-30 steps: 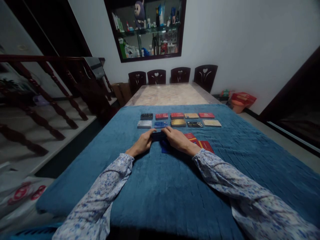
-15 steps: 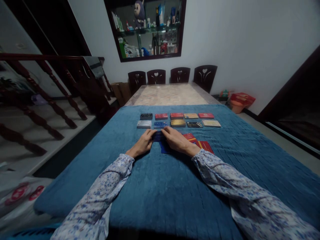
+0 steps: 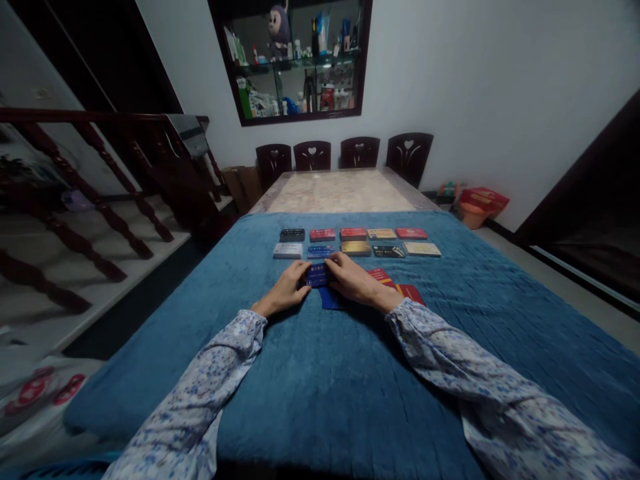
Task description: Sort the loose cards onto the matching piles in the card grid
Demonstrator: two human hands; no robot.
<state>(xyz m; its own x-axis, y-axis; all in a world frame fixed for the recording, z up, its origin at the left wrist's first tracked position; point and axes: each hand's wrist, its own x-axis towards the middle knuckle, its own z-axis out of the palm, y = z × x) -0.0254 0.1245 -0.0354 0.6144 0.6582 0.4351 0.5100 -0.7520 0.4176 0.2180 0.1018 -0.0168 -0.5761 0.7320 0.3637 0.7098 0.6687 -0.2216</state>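
Between my hands is a dark blue card [image 3: 316, 275] with light print; whether it is one card or a small stack I cannot tell. My left hand [image 3: 289, 291] grips its left edge with thumb and fingers. At its right edge, the fingers of my right hand [image 3: 353, 280] are closed on it. A brighter blue card [image 3: 331, 299] lies on the cloth just below, partly under my right hand. Red and yellow cards [image 3: 412, 294] are spread beyond my right wrist, partly hidden by it. Just behind the held card sits a blue card stack [image 3: 319, 251].
Two rows of card stacks lie farther back, including a silver stack [image 3: 288, 251], a gold stack [image 3: 355, 249], a black stack [image 3: 292, 235] and a cream stack [image 3: 423, 249]. A blue cloth [image 3: 300, 380] covers the near table. Chairs [image 3: 361, 152] stand at the far end.
The dark blue card now shows its printed face more fully between my hands. My left thumb has moved slightly away from the fingers. The card stacks stay in place.
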